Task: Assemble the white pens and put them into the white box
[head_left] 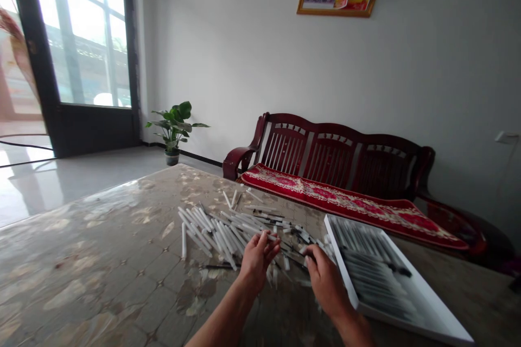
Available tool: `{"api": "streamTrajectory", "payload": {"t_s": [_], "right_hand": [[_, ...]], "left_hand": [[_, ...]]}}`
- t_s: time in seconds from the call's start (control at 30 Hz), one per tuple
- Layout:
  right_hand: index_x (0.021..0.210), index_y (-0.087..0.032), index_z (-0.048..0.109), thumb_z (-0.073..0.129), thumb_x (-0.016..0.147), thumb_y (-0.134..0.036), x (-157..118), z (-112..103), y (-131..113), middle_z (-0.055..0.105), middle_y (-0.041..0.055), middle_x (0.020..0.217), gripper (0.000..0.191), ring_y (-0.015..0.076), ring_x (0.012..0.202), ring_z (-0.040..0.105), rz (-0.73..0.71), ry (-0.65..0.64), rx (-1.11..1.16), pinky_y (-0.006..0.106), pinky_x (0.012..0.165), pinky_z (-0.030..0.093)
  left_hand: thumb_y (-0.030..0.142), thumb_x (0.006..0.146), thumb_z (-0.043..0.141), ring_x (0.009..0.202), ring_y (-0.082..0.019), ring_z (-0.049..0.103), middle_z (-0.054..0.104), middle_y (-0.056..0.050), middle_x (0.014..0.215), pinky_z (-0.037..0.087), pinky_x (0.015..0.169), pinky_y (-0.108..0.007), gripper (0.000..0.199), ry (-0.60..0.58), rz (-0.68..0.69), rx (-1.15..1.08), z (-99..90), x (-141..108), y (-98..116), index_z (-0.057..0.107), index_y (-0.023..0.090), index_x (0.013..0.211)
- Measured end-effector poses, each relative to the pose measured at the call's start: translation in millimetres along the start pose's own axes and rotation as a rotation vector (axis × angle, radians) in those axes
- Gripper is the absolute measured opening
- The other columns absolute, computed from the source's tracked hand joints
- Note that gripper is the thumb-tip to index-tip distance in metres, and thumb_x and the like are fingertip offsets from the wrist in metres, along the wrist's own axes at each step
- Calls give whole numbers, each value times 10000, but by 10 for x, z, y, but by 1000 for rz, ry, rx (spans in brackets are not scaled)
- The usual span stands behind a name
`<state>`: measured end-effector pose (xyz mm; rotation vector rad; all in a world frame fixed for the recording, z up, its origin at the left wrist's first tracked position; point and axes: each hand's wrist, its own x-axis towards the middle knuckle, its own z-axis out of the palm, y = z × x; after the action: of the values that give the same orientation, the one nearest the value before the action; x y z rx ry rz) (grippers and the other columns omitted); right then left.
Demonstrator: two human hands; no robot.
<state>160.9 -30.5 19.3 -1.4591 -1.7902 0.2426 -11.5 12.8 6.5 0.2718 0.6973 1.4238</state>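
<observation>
Right hand (325,276) near, fingers curled, grip contents unclear. Left hand (254,260): grip closed on white tube (272,237). Loose tubes (222,236) farther left on surface (118,265); white tray (341,265) right.

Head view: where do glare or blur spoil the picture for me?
Head view: the glass door is washed out by daylight, and glare streaks the floor; head view, right: the pens in the white tray look smeared, fine detail lost; head view, far right: the wooden sofa falls into shadow at that end.
</observation>
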Motion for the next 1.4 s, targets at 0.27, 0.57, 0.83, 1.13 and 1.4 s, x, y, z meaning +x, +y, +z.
{"api": "streamTrajectory", "payload": {"t_s": [0.27,0.57,0.83,1.13,1.4], "right_hand": [[888,-227,591,406,884,-234,-10,91,36,671,56,878,185,209,839,642,-60,23,25,318,752,489],[1258,-232,541,430,927,-351,-26,228,-59,608,90,1268,369,211,1185,570,-1,74,326,349,986,469],[969,-201,718,513,815,-208,318,231,384,730,81,997,256,226,959,671,134,-74,-70,310,855,486],[819,-225,745,562,840,-183,540,412,200,716,72,926,190,200,895,667,36,-292,-547,267,767,452],[836,-190,702,629,747,-382,429,378,243,726,56,767,224,230,714,680,273,80,348,298,573,500]], "left_hand": [[307,742,798,639,-128,709,733,-55,787,585,591,-213,255,-37,11,94,2,-31,-46,602,147,773],[326,618,878,576,-96,657,680,-10,666,555,581,-188,329,-153,-30,79,70,-167,-224,641,129,734],[94,882,610,555,-91,684,677,-11,657,541,501,-150,81,100,-80,-180,46,-26,0,602,136,814],[46,864,615,577,-99,698,694,-34,675,560,525,-150,96,86,-45,-175,38,-9,-17,600,122,807],[44,820,673,596,-110,705,706,-49,685,572,563,-151,107,30,-55,-142,66,-43,-44,610,123,786]]}}
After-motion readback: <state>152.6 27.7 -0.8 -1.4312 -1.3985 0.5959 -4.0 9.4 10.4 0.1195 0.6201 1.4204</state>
